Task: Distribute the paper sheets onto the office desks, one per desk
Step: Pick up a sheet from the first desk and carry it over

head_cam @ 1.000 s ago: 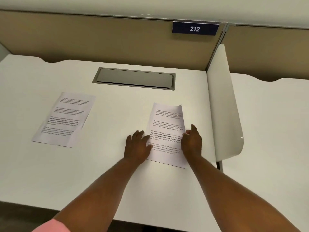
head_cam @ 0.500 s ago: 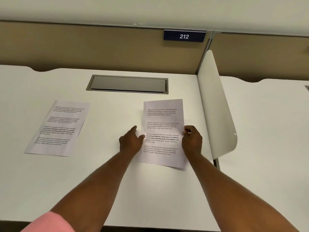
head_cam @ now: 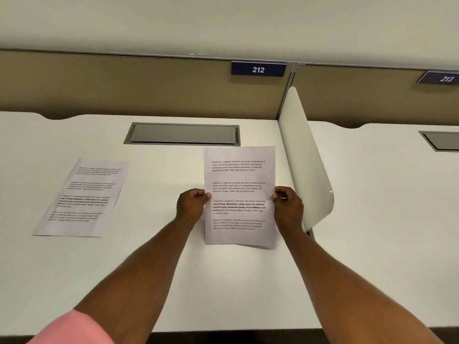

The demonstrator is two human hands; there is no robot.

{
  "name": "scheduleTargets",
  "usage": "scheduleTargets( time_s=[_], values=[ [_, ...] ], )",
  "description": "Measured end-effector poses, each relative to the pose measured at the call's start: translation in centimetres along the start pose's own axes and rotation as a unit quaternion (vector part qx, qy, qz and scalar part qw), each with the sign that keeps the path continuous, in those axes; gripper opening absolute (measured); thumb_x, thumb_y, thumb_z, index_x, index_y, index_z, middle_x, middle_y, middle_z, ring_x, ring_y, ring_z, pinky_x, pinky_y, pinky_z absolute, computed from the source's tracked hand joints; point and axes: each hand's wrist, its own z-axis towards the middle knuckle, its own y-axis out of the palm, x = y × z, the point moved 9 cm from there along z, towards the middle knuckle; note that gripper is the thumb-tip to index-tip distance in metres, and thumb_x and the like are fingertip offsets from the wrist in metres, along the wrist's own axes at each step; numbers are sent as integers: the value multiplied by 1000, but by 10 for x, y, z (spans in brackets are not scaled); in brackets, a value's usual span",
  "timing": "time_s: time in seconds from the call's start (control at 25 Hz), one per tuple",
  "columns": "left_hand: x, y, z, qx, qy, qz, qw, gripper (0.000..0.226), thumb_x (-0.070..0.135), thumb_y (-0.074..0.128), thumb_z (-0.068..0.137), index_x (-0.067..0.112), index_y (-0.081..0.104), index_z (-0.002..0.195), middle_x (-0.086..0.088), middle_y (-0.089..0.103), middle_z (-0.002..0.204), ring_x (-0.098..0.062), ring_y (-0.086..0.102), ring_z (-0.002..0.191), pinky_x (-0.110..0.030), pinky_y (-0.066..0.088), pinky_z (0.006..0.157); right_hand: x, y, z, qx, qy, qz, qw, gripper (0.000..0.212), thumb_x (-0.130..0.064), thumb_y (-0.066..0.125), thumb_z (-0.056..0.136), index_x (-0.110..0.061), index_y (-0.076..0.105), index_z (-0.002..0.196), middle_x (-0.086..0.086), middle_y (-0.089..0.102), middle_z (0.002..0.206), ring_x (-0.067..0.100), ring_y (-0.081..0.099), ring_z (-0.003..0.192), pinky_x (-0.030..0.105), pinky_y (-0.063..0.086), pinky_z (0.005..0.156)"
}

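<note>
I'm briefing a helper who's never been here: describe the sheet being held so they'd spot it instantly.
Find the desk under the 212 sign. Near its white divider, the held sheet is pinched by the left hand and right hand. The other sheet lies untouched, farther left.

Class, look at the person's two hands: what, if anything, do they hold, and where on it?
A printed sheet, pinched at mid-height: left hand on its left edge, right hand on its right edge.
</note>
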Motion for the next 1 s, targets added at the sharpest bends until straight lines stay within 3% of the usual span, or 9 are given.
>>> scheduleTargets(
  time_s=[0.28, 0.48, 0.6, 0.76, 1.0],
  values=[
    [17, 3, -53, -52, 16, -108, 993, 7, 1, 73, 87, 8, 73, 87, -2, 77, 81, -15, 71, 71, -27, 61, 68, 10, -39, -27, 7, 25, 56, 998, 21, -9, 69, 85, -29, 71, 92, -8, 74, 88, 15, 69, 86, 41, 59, 86],
    [26, 8, -101, -64, 38, -113, 991, 16, -8, 70, 85, 7, 73, 88, 1, 78, 76, -13, 73, 69, -24, 61, 65, 9, -80, -51, -1, 6, 100, 995, 25, -3, 69, 85, -27, 70, 91, -2, 75, 87, 14, 70, 82, 43, 61, 86],
    [25, 14, -141, -49, 50, -115, 991, 16, -7, 72, 84, 0, 73, 97, -7, 77, 86, -20, 72, 76, -26, 62, 69, 17, -113, -69, -16, 4, 134, 991, 26, 0, 68, 84, -25, 71, 92, 3, 75, 88, 15, 69, 79, 44, 61, 82],
    [21, 35, -206, -33, 58, -121, 990, 15, -7, 72, 84, 2, 73, 95, -10, 75, 90, -25, 71, 81, -26, 63, 69, 31, -161, -98, -45, -8, 135, 990, 26, 0, 68, 85, -21, 71, 100, -2, 74, 89, 10, 69, 82, 35, 58, 79],
    [26, 68, -285, -34, 77, -93, 992, 21, 0, 74, 85, -2, 72, 105, -12, 76, 100, -25, 74, 88, -30, 63, 73, 66, -214, -120, -80, -4, 101, 992, 32, -5, 66, 85, -37, 67, 89, -7, 75, 91, 13, 71, 91, 35, 59, 87]
  ],
)
